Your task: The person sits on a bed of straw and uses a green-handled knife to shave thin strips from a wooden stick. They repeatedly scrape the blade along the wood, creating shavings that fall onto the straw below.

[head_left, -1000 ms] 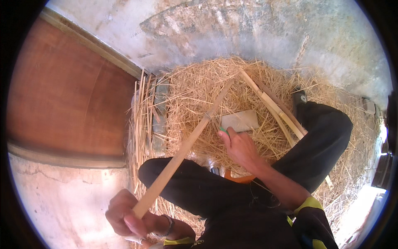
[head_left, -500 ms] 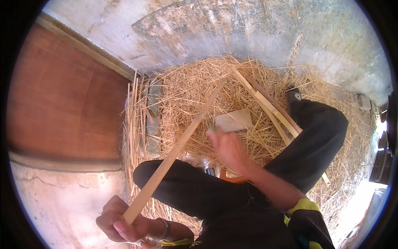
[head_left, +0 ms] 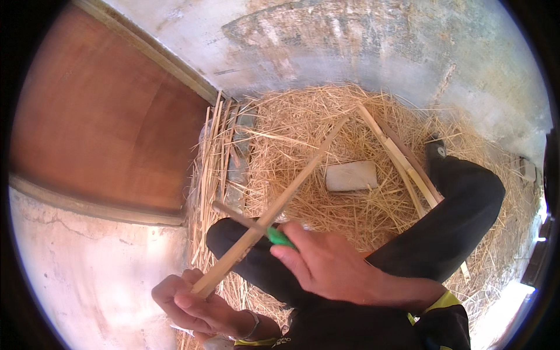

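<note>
My left hand [head_left: 195, 303] is closed round the near end of a long, flat bamboo strip [head_left: 280, 204]. The strip slants up and away to the right, its far end over the straw. In my right hand [head_left: 326, 262] is a knife with a green handle [head_left: 280, 238]. Its blade [head_left: 232, 216] crosses the strip near mid-length and sticks out to the left of it. The strip passes over my left knee, which is in dark trousers.
Shavings and straw [head_left: 291, 116] cover the ground. A pale rectangular block [head_left: 351, 176] lies there. Several bamboo strips [head_left: 402, 157] lean by my right leg; thin split strips [head_left: 213, 151] lie along the left beside a brown door panel [head_left: 105, 122]. A stained wall [head_left: 361, 46] stands ahead.
My right hand has come back toward me along the strip, bringing the knife blade against it. My left hand still grips the near end. The whole view has shifted slightly.
</note>
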Demonstrator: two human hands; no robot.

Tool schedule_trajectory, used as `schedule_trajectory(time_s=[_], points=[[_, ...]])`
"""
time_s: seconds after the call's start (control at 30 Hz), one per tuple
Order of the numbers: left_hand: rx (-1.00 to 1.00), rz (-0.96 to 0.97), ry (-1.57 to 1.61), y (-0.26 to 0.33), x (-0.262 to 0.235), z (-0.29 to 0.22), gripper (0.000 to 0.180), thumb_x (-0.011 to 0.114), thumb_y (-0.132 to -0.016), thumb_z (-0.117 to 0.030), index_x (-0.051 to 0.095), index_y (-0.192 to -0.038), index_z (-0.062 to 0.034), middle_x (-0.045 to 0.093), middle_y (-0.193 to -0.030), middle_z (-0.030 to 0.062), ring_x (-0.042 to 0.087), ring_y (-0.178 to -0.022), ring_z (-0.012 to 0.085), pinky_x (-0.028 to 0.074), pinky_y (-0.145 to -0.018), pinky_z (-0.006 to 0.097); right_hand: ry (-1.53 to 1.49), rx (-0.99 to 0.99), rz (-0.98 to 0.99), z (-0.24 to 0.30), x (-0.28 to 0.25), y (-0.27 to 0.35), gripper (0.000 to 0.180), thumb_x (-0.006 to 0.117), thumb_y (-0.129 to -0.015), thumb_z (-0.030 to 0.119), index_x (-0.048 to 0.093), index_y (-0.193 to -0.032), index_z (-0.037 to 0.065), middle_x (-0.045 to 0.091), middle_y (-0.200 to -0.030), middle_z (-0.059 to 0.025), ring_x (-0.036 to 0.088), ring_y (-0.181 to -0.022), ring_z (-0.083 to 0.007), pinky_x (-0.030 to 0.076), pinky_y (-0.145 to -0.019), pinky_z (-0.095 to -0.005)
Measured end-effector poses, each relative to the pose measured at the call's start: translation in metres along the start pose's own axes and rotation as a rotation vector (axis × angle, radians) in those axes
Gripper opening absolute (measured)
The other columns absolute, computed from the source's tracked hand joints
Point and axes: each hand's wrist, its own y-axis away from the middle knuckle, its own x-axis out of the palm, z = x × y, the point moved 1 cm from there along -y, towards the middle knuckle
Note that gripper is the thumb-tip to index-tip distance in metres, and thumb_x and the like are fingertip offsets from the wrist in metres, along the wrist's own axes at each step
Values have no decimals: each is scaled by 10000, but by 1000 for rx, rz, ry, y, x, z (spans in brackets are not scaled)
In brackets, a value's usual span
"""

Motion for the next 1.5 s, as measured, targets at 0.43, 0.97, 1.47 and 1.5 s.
schedule_trajectory(time_s=[0.43, 0.97, 1.47, 1.5], points=[[-81, 94, -114, 8, 5, -13, 402, 358, -985, -327, 485, -730, -44, 431, -612, -1, 310, -420, 36, 192, -369, 201, 344, -141, -194, -25, 23, 1, 252, 588, -887, 307, 515, -913, 68, 516, -525, -92, 557, -428, -284, 441, -364, -392], [-150, 174, -79, -8, -7, 12, 346, 412, -984, -212, 566, -759, 2, 490, -547, 42, 400, -472, 91, 294, -455, 264, 522, -91, -144, -48, 27, 10, 205, 601, -875, 197, 488, -874, 26, 586, -684, -132, 599, -572, -317, 466, -477, -411], [-120, 54, -76, -10, 0, -10, 371, 387, -989, -233, 551, -734, -19, 475, -541, 18, 378, -434, 57, 244, -406, 230, 325, 14, -20, -8, 0, 32, 289, 518, -934, 318, 465, -866, 43, 560, -535, -122, 565, -437, -304, 428, -376, -398], [-123, 60, -83, -11, 1, -11, 375, 383, -989, -234, 549, -731, -19, 472, -545, 14, 376, -439, 57, 243, -408, 227, 297, 0, -20, -5, -3, 33, 289, 516, -935, 319, 461, -863, 44, 558, -535, -120, 564, -434, -303, 426, -373, -400]])
